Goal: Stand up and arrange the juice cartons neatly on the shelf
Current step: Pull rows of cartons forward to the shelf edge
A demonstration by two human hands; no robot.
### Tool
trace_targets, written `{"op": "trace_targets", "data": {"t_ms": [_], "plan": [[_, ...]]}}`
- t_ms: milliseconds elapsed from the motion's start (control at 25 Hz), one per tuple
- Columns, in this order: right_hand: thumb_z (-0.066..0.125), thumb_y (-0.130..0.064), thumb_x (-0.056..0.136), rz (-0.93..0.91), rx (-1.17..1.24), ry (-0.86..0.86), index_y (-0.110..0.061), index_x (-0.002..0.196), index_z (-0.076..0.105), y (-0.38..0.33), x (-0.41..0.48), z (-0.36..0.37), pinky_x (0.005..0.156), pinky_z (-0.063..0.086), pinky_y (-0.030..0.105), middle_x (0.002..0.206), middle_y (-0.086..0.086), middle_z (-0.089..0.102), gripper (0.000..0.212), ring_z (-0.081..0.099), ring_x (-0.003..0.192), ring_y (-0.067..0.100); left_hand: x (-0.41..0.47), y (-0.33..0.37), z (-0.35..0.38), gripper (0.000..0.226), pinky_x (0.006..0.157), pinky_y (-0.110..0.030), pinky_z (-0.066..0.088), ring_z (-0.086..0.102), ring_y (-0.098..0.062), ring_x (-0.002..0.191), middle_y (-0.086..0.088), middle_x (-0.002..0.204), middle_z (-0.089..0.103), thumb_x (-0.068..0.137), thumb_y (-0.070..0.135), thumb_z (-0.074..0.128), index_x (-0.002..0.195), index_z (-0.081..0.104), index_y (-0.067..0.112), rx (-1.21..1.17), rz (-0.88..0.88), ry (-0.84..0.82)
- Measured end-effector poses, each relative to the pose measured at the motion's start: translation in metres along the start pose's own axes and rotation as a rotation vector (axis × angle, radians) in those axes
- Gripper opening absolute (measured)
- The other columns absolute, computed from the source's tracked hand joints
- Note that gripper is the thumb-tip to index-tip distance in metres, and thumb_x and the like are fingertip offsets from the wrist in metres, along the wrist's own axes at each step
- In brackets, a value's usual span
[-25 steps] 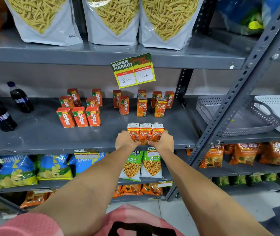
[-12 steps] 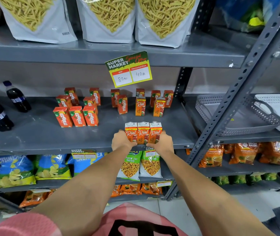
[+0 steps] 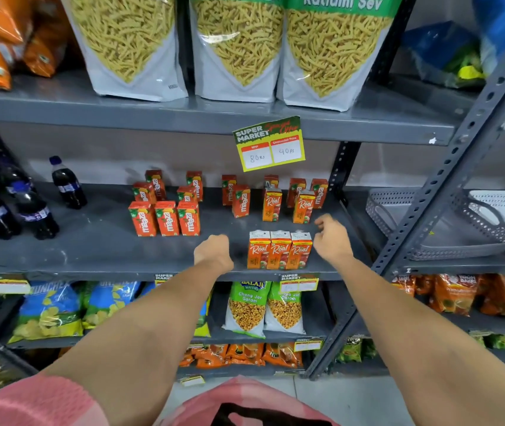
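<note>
My two forearms reach up from the bottom edge toward the grey shelf [image 3: 91, 250]. Left hand [image 3: 213, 249]: loosely curled, empty, just left of the front row and clear of it. Right hand [image 3: 332, 237]: fingers half open and slack, empty, just right of the same row, not touching it. Neither grip has hold of anything.

Front row: three Real cartons [image 3: 279, 249], upright, side by side and touching, labels facing me, near the shelf's front edge between my hands.

Middle ground, left: three Maaza cartons [image 3: 165, 218] upright in a close row. Middle ground, right: two more Real cartons [image 3: 288, 205], upright, set apart from each other, and one lone Maaza carton [image 3: 240, 200] to their left.

Back of shelf: further Maaza cartons [image 3: 196, 184], upright but unevenly spaced, some partly hidden by those in front.

Far left: dark cola bottles [image 3: 67, 182], standing. Above the cartons, a price tag [image 3: 271, 144] hangs from the upper shelf edge, which carries three sev bags [image 3: 239, 47]. To the right, past the upright post, a grey basket [image 3: 448, 222].
</note>
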State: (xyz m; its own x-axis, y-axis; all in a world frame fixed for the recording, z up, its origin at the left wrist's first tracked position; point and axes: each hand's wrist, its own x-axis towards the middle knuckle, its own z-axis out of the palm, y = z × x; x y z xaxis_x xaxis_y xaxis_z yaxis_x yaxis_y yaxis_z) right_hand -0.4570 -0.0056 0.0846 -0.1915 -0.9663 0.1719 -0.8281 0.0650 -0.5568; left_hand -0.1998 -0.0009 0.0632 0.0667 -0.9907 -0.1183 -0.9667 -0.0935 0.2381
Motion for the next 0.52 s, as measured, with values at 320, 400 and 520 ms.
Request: {"op": "trace_targets", "data": {"t_ms": [320, 400, 520], "plan": [[0.052, -0.003, 0.087, -0.329, -0.047, -0.028, -0.002, 0.115, 0.06, -0.135, 0.0, 0.035, 0.1, 0.045, 0.04, 0.122, 0.018, 0.058, 0.029, 0.054, 0.116, 0.033, -0.005, -0.082, -0.056, 0.037, 0.071, -0.037, 0.049, 0.065, -0.033, 0.101, -0.01, 0.112, 0.063, 0.083, 0.014, 0.062, 0.118, 0.052, 0.014, 0.231, 0.099, 0.147], [0.052, -0.004, 0.087, -0.346, -0.039, -0.063, -0.001, 0.114, 0.058, -0.155, -0.006, 0.053, 0.096, 0.047, 0.04, 0.121, 0.019, 0.057, 0.029, 0.056, 0.111, 0.034, -0.003, -0.097, -0.065, 0.037, 0.071, -0.036, 0.047, 0.064, -0.032, 0.101, -0.009, 0.112, 0.062, 0.082, 0.014, 0.062, 0.118, 0.052, 0.015, 0.211, 0.1, 0.167], [0.054, -0.006, 0.086, -0.3, -0.023, -0.131, 0.001, 0.118, 0.053, -0.172, -0.013, 0.079, 0.091, 0.047, 0.038, 0.124, 0.021, 0.053, 0.033, 0.055, 0.111, 0.037, 0.004, -0.116, -0.07, 0.04, 0.075, -0.036, 0.047, 0.061, -0.031, 0.104, -0.009, 0.114, 0.06, 0.08, 0.016, 0.063, 0.118, 0.052, 0.014, 0.2, 0.092, 0.177]]}}
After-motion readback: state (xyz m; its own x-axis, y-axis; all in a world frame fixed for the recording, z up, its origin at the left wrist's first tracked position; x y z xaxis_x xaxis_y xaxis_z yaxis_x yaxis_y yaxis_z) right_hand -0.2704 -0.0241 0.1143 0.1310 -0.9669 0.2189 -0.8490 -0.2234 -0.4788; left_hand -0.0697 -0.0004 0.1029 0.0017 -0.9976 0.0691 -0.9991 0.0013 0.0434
